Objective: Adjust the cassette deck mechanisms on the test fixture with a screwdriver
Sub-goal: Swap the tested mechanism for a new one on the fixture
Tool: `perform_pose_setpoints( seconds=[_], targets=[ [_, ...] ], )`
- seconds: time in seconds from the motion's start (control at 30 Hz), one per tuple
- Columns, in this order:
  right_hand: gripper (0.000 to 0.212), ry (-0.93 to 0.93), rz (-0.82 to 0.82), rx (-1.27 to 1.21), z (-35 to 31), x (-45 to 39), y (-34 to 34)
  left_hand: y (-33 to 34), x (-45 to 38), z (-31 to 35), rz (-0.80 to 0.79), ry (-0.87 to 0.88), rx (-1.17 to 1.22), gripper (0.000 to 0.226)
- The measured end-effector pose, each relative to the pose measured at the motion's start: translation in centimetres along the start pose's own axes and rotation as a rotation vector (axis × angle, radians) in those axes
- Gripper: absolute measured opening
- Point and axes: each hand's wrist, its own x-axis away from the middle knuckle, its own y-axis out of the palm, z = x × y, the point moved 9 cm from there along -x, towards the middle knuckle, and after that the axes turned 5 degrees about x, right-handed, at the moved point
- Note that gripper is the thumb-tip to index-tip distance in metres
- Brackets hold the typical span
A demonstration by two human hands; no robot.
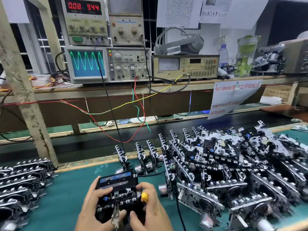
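A cassette deck mechanism [117, 194] with a black cassette [116, 180] in it sits on the green mat at the bottom centre. My left hand [93, 205] grips its left side, fingers curled over the top and thumb at the front edge. My right hand [148, 205] holds its right side and pinches a yellow-handled screwdriver [144, 197] against the mechanism. A metal clip [115, 214] with a lead hangs from the front edge.
Piles of deck mechanisms [233, 164] fill the mat to the right, and more [21, 184] are stacked at the left. An oscilloscope [106, 65] shows a green sine wave on the shelf, with a power supply [85, 20] above. Coloured wires [138, 114] hang down.
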Motion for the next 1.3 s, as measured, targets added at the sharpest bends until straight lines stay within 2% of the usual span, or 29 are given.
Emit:
perform_pose_setpoints(
  seconds=[0.73,1.07,1.3],
  targets=[
    [0.051,-0.002,0.011,-0.022,0.0,0.3,-0.3,0.1,-0.1,-0.7,-0.014,-0.049,-0.001,0.078],
    [0.045,-0.139,0.039,0.041,-1.2,0.2,0.1,-0.2,0.1,-0.3,-0.009,-0.064,-0.013,0.079],
    [0.045,-0.143,0.036,-0.003,-1.9,0.6,-0.7,-0.2,0.3,1.4,-0.076,-0.122,0.022,0.071]
  ],
)
